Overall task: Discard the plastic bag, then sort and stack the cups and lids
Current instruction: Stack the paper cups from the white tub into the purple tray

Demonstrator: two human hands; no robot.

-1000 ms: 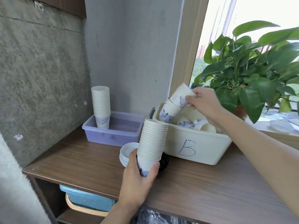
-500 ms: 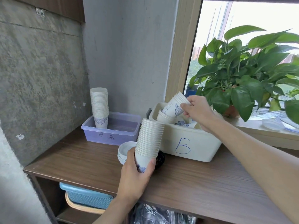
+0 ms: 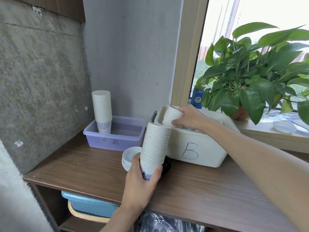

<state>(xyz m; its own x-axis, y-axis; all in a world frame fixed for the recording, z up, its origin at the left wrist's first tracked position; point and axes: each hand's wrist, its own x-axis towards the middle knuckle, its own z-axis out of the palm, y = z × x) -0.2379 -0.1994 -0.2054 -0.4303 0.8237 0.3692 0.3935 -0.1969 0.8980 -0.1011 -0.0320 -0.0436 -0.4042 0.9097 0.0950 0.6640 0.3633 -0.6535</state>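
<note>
Cups (image 3: 154, 148) | left fingers (image 3: 136, 162) wrap base | right hand (image 3: 190, 118) grips short stack (image 3: 172, 115)

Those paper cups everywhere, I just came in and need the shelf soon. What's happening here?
A person is sorting paper cups. The left hand holds a tall stack of cups upright above the wooden shelf. The right hand grips a shorter nested stack at the white bin marked B. Another stack stands in the clear purple tub, and white lids are piled on the shelf beside the held stack.
</note>
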